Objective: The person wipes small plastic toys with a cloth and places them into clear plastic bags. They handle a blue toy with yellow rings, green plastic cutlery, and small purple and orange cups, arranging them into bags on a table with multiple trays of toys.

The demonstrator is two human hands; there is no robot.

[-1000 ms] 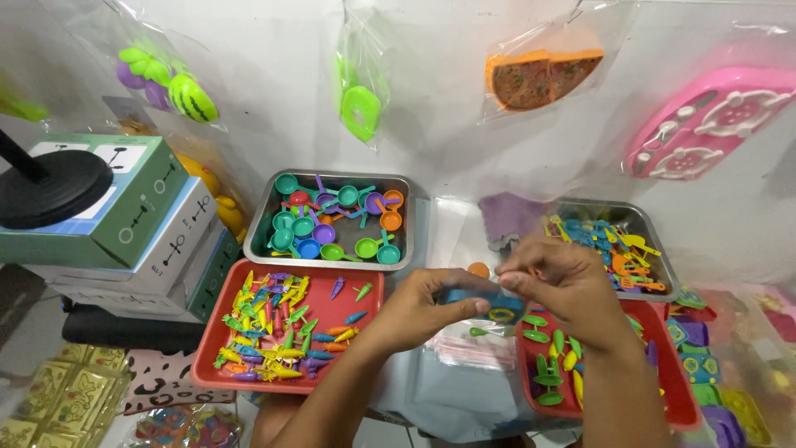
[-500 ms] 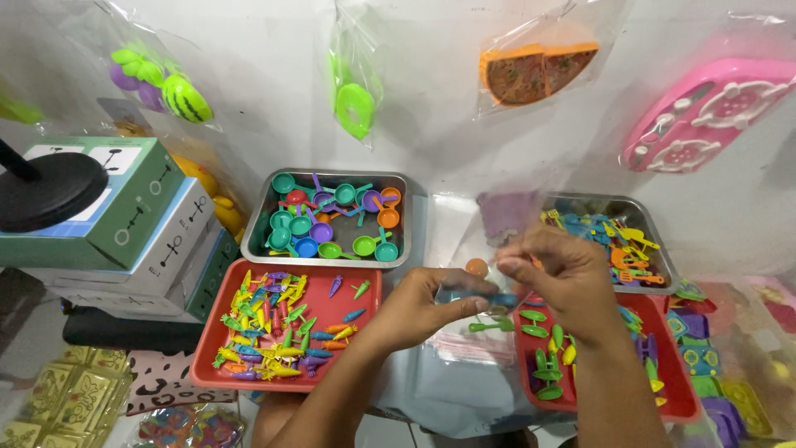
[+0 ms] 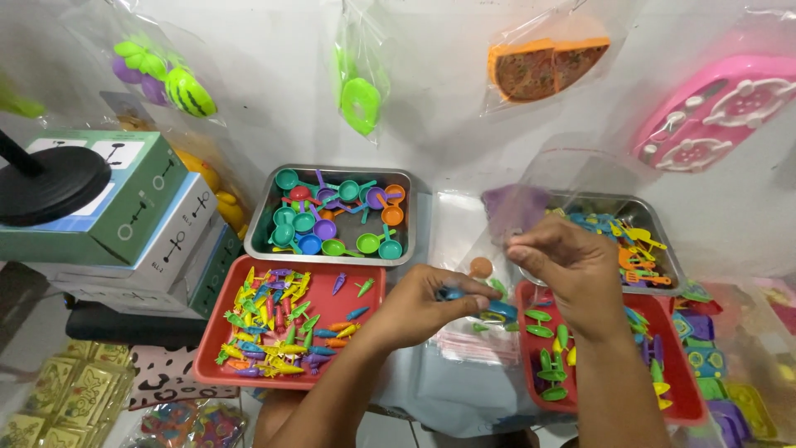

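Left hand: the left hand (image 3: 423, 303), at centre frame, has its fingers pinched shut on a small blue plastic toy piece (image 3: 489, 305), held level so its tip points toward the bag mouth.
Right hand: the right hand (image 3: 572, 261), just right of centre, is closed in a pinch on the edge of a clear plastic bag (image 3: 531, 187), lifting it so the mouth stays open; the film is hard to trace.
Below the hands: a stack of flat clear bags (image 3: 477, 344) lies between the two red trays.
Left red tray (image 3: 211, 348): lower left of centre, full of small carrot-like pieces in mixed colours.
Right red tray (image 3: 676, 373): lower right, partly hidden by the right forearm, with green leaf-shaped bits.
Metal tray (image 3: 332, 253): upper centre, holds tiny toy pans.
Second metal tray (image 3: 663, 241): right, behind the raised bag, holds tiny utensils.
In the way: the lifted bag and right wrist screen the right-hand trays.
Upper left: stacked green and white boxes (image 3: 124, 216).
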